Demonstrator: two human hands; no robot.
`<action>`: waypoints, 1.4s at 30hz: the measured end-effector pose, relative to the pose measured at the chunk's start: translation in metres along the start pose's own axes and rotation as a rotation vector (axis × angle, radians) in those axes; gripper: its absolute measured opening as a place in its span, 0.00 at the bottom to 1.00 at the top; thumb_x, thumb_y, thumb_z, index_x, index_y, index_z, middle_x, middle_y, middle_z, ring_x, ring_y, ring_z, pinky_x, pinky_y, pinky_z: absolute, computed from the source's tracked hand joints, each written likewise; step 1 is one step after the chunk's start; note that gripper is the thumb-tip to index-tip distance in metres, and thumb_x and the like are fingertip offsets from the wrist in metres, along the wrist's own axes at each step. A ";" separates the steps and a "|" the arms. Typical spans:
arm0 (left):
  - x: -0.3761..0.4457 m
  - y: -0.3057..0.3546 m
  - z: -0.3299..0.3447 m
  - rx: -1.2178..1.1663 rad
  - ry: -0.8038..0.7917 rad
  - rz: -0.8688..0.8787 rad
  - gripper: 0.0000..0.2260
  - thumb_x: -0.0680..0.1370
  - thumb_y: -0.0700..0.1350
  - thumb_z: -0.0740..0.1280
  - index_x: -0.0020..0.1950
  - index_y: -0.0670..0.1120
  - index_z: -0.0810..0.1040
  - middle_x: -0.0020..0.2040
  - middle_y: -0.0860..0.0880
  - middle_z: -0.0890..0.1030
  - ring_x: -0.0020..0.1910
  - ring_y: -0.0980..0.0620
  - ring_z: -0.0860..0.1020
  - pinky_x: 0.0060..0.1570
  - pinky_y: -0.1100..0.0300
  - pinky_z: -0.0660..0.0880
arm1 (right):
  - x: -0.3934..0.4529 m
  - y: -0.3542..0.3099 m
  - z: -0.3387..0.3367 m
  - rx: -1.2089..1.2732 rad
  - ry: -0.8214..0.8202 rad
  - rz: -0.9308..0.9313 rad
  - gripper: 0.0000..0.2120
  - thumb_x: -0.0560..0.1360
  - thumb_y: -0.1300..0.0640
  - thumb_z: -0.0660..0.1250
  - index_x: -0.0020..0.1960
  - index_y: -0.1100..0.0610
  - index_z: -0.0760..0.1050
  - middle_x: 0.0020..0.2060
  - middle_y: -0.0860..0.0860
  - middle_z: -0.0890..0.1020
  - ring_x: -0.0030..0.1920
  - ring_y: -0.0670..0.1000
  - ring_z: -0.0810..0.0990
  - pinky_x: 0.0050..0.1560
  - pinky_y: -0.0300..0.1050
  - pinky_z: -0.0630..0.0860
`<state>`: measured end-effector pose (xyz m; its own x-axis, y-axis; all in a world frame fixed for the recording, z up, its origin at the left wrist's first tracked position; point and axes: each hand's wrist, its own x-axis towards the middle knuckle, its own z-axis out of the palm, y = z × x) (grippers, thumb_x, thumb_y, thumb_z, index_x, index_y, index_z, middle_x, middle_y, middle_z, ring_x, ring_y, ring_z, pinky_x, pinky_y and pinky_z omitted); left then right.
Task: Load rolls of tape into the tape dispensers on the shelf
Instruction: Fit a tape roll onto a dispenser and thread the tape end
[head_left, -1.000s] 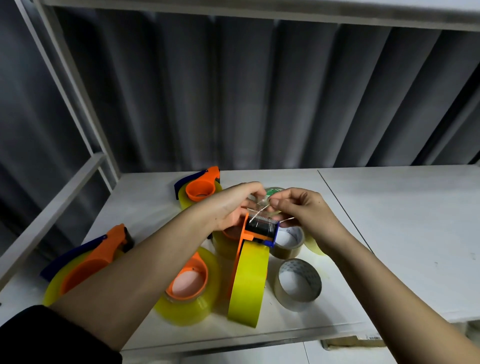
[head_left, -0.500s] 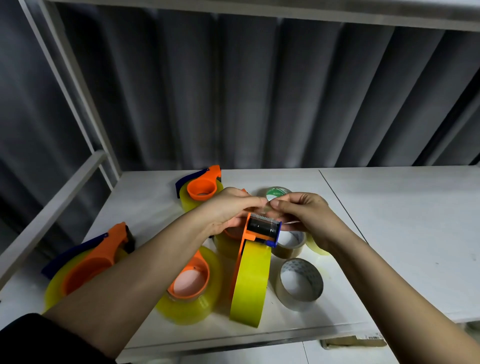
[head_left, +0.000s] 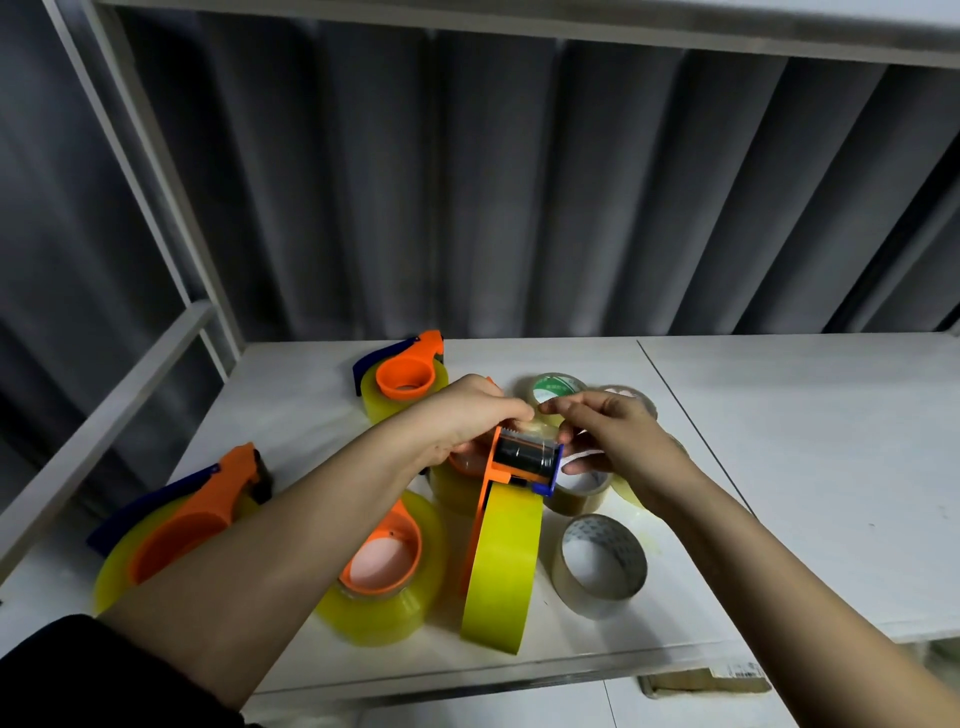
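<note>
Nearest the front edge of the white shelf (head_left: 810, 467) stands one upright yellow tape roll (head_left: 503, 566) loaded in an orange dispenser (head_left: 524, 461). Four more loaded orange dispensers show: one flat beside it (head_left: 387, 564), one at far left (head_left: 176, 525), one partly hidden under the left wrist (head_left: 457, 486), one at the back (head_left: 408, 376). Loose rolls: a clear one (head_left: 597, 564) near the front, a brown one (head_left: 582, 486), a green-labelled one (head_left: 556, 387) farther back; others behind the right hand are hidden. The left hand (head_left: 462, 421) curls over the upright dispenser's top; the right hand (head_left: 618, 436) pinches the tape end at its blade. Compared with a second ago, both hands sit lower, against the dispenser.
</note>
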<state>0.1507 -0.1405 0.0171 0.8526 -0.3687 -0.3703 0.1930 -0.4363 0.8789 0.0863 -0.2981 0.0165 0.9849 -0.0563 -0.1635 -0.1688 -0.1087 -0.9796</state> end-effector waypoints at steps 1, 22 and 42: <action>-0.001 0.001 0.000 0.000 -0.006 -0.001 0.14 0.68 0.50 0.70 0.46 0.41 0.81 0.42 0.42 0.80 0.42 0.46 0.77 0.43 0.53 0.70 | 0.000 -0.001 0.000 0.014 -0.007 0.019 0.11 0.81 0.57 0.60 0.49 0.59 0.80 0.31 0.52 0.76 0.28 0.44 0.77 0.29 0.36 0.77; -0.001 -0.005 0.002 0.004 -0.010 0.020 0.13 0.64 0.52 0.68 0.43 0.46 0.78 0.40 0.43 0.76 0.43 0.46 0.75 0.47 0.51 0.72 | 0.002 -0.001 0.004 0.049 -0.086 0.142 0.03 0.77 0.61 0.67 0.50 0.56 0.77 0.42 0.52 0.83 0.43 0.50 0.81 0.30 0.36 0.78; 0.005 -0.019 0.014 -0.421 -0.073 -0.267 0.11 0.75 0.38 0.59 0.33 0.45 0.69 0.32 0.46 0.72 0.32 0.48 0.74 0.36 0.58 0.73 | 0.003 0.027 0.023 0.388 -0.016 0.209 0.11 0.77 0.65 0.61 0.45 0.53 0.79 0.39 0.50 0.81 0.41 0.49 0.75 0.39 0.40 0.67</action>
<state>0.1447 -0.1454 -0.0061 0.7134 -0.3525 -0.6057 0.5918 -0.1598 0.7901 0.0851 -0.2779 -0.0135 0.9319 -0.0216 -0.3620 -0.3413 0.2845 -0.8959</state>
